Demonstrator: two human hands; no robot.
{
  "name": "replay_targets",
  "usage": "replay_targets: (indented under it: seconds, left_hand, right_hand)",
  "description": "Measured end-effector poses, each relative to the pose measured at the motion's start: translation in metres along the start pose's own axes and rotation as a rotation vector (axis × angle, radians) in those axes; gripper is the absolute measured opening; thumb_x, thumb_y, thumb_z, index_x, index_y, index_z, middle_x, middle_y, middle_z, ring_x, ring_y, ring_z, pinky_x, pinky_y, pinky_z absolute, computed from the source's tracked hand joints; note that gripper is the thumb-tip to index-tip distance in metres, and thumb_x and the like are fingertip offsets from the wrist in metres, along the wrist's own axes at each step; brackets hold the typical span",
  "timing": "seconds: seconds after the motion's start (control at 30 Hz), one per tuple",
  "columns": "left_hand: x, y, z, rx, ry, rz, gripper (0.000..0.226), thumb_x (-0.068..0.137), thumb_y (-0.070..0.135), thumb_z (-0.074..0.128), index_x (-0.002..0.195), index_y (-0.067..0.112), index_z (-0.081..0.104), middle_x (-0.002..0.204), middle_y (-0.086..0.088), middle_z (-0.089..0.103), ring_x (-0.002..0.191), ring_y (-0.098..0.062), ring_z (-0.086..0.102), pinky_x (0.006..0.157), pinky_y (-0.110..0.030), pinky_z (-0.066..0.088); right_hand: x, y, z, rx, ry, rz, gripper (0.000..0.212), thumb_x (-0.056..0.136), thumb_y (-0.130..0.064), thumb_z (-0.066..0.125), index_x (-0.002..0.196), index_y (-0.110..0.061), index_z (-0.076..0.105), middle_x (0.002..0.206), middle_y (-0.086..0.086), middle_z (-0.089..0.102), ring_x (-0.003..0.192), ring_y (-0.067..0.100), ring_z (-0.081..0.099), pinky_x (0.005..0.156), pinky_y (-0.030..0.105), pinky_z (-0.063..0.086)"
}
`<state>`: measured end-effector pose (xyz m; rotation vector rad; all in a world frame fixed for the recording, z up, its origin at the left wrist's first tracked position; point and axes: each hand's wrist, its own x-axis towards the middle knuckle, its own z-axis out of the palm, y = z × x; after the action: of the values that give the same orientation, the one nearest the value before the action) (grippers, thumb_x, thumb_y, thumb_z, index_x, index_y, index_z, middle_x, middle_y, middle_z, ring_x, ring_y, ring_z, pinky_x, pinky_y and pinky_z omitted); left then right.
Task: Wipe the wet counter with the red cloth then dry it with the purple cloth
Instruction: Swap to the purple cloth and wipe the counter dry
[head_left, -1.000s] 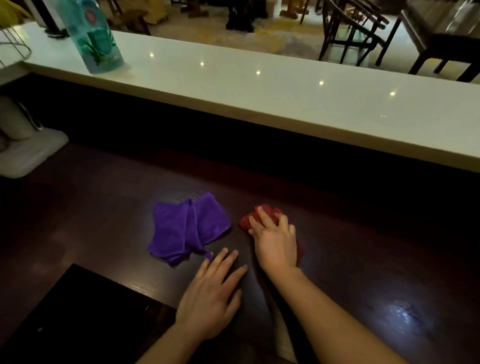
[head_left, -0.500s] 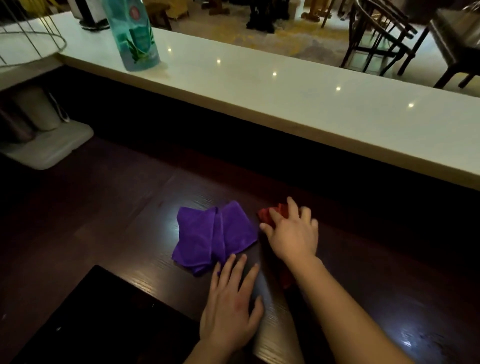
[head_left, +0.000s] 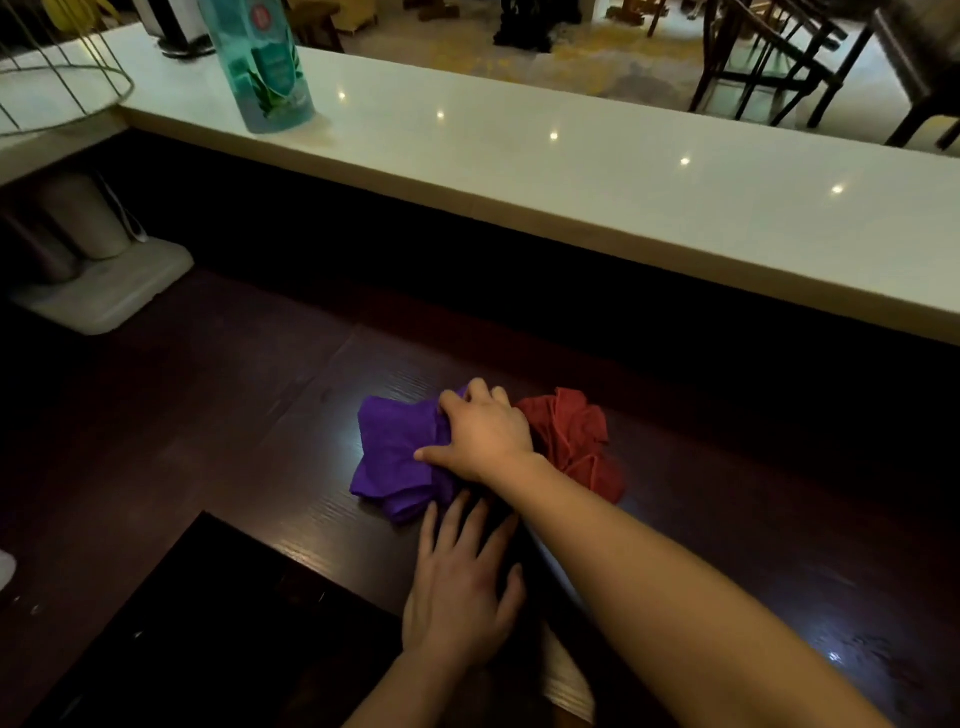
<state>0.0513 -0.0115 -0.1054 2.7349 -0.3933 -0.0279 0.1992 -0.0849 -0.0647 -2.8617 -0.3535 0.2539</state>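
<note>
The right hand (head_left: 480, 434) closes its grip on the crumpled purple microfibre cloth (head_left: 397, 457) — drying begins. The bunched red cloth (head_left: 571, 439) lies just right of that grip on the dark wooden counter (head_left: 234, 415). The left hand (head_left: 460, 587) rests flat, empty. Next: drag purple across the sheen.

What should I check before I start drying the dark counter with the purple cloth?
1. Right hand on the purple cloth: ok, fingers curl over its right edge.
2. Red cloth let go: ok, it lies crumpled beside the right hand.
3. Left hand clear of the cloth: ok, flat on the counter, just near of it.
4. Purple cloth spread flat: not ok, it is folded and bunched.
5. Counter wiped all over: cannot tell; it shines only in spots.
</note>
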Motion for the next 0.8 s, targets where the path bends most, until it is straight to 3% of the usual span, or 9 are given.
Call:
replay_targets:
  seconds: [0.1, 0.33, 0.5, 0.63, 0.8]
  left_hand:
    - [-0.001, 0.000, 0.000, -0.019, 0.014, 0.008, 0.055, 0.083, 0.042, 0.049, 0.135, 0.026, 0.057, 0.149, -0.004, 0.047, 0.144, -0.028, 0.031, 0.117, -0.057, 0.022]
    - [-0.001, 0.001, 0.001, 0.040, 0.009, 0.003, 0.056, 0.081, 0.045, 0.051, 0.132, 0.024, 0.060, 0.145, -0.009, 0.051, 0.134, -0.036, 0.046, 0.114, -0.057, 0.027]
    - [0.000, -0.001, 0.003, 0.064, 0.041, 0.024, 0.056, 0.079, 0.047, 0.055, 0.129, 0.022, 0.062, 0.142, -0.009, 0.054, 0.134, -0.033, 0.046, 0.112, -0.059, 0.031]
    - [0.000, -0.001, 0.004, 0.052, 0.047, 0.023, 0.055, 0.081, 0.047, 0.055, 0.129, 0.023, 0.062, 0.144, -0.009, 0.052, 0.137, -0.031, 0.042, 0.114, -0.057, 0.027]
    - [-0.001, -0.001, 0.006, 0.053, 0.054, 0.023, 0.054, 0.081, 0.047, 0.053, 0.129, 0.023, 0.062, 0.143, -0.008, 0.053, 0.137, -0.031, 0.041, 0.114, -0.056, 0.026]
  right_hand:
    - [0.010, 0.004, -0.001, 0.045, -0.003, -0.039, 0.056, 0.073, -0.060, 0.068, 0.115, -0.026, 0.053, 0.116, 0.009, 0.049, 0.106, 0.034, 0.049, 0.081, 0.041, 0.047]
    - [0.010, 0.025, 0.002, 0.269, 0.131, -0.015, 0.020, 0.077, -0.029, 0.064, 0.090, -0.015, 0.057, 0.097, 0.013, 0.059, 0.090, 0.035, 0.060, 0.069, 0.035, 0.042]
    - [-0.004, 0.056, -0.011, 0.663, 0.275, 0.226, 0.017, 0.072, -0.021, 0.069, 0.075, -0.015, 0.054, 0.068, 0.002, 0.059, 0.065, 0.021, 0.054, 0.057, 0.031, 0.033]
    - [-0.036, 0.089, -0.036, 0.929, 0.448, 0.278, 0.017, 0.072, -0.014, 0.074, 0.072, -0.010, 0.057, 0.064, 0.000, 0.055, 0.058, 0.008, 0.044, 0.057, 0.032, 0.038]
    - [-0.112, 0.144, -0.075, 0.912, 0.592, 0.303, 0.018, 0.072, -0.011, 0.075, 0.071, -0.014, 0.057, 0.067, -0.003, 0.058, 0.063, 0.008, 0.048, 0.061, 0.031, 0.040]
